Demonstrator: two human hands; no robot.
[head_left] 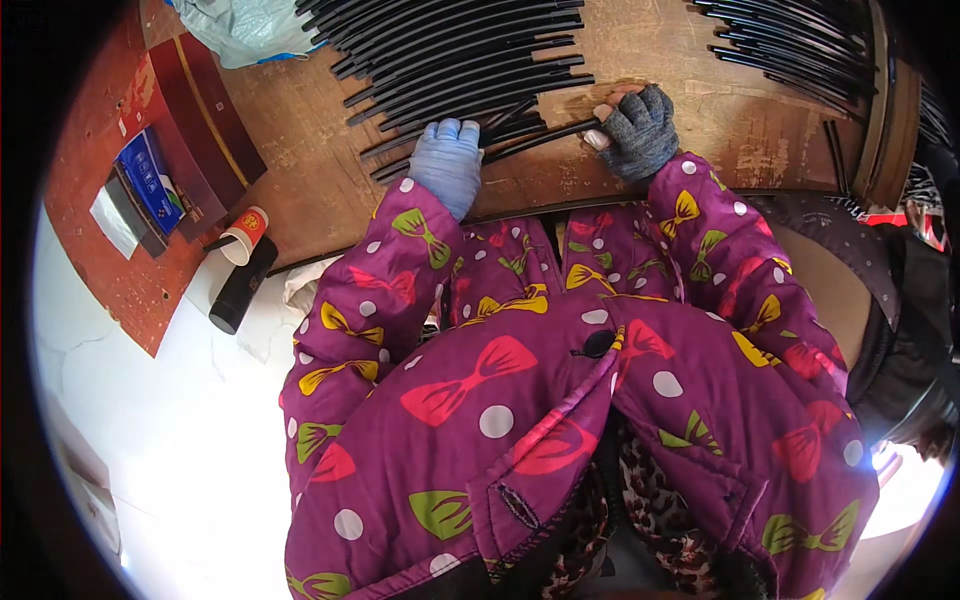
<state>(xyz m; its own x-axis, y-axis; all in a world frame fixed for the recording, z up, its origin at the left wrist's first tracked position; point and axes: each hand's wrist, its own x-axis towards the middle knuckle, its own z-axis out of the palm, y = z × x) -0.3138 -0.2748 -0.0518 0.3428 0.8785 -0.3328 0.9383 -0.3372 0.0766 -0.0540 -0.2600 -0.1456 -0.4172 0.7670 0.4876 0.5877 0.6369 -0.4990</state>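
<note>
My left hand (447,165), in a light blue glove, is closed with its fingers curled over thin black tubes at the near side of a large pile of black tubes (460,55). My right hand (637,128), in a dark grey glove with bare fingertips, pinches the right end of one black tube (550,137). That tube slants down leftward toward my left hand, which hides its other end. Several shorter-looking tubes lie crosswise between my hands.
More black tubes (790,50) lie at the far right of the wooden table (660,50). A plastic bag (250,28) sits far left. On a red board at left are a maroon box (205,130), a blue packet (150,180), a paper cup (246,232) and a black cylinder (240,290).
</note>
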